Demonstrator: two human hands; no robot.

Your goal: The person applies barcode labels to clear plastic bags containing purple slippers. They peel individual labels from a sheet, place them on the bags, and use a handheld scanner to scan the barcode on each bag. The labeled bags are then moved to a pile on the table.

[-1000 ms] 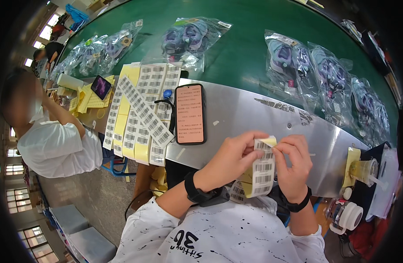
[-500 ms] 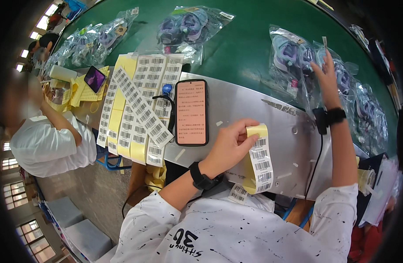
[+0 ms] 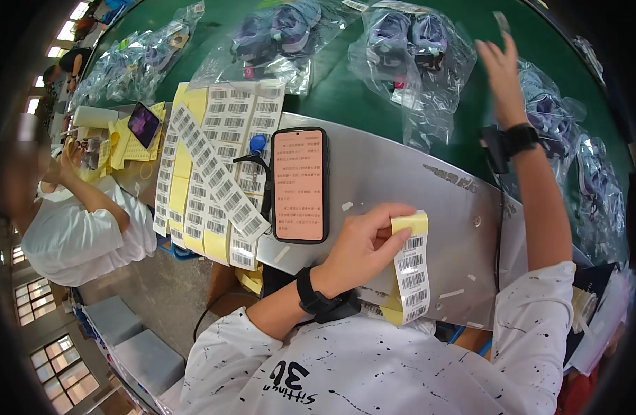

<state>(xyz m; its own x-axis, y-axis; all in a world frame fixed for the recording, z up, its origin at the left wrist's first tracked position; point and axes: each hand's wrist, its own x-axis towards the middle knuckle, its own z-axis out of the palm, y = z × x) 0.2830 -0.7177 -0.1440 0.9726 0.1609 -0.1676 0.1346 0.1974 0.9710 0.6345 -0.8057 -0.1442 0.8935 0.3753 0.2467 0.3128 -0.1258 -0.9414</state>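
My left hand (image 3: 373, 245) pinches the upper end of a strip of barcode labels (image 3: 411, 280) on yellow backing; the strip hangs over the metal table's near edge. At the right, my right hand (image 3: 499, 76) is raised over the green tabletop with its fingers apart. A small label (image 3: 502, 22) sticks out from the tip of its index finger. Left of that hand lies a pair of blue-purple shoes in a clear bag (image 3: 420, 45). Another bagged pair (image 3: 548, 114) lies just below and right of the hand, partly behind my wrist.
A phone (image 3: 298, 185) lies on the metal surface (image 3: 394, 173), beside label sheets (image 3: 224, 159) and a black strap with a blue knob (image 3: 257, 144). More bagged shoes (image 3: 276, 38) lie farther off. At the left sits another person in a white shirt (image 3: 83, 232).
The bagged pair near my right hand has shifted left and away from the bags on the right. My right hand has moved farther up and slightly left. My left hand still grips the strip.
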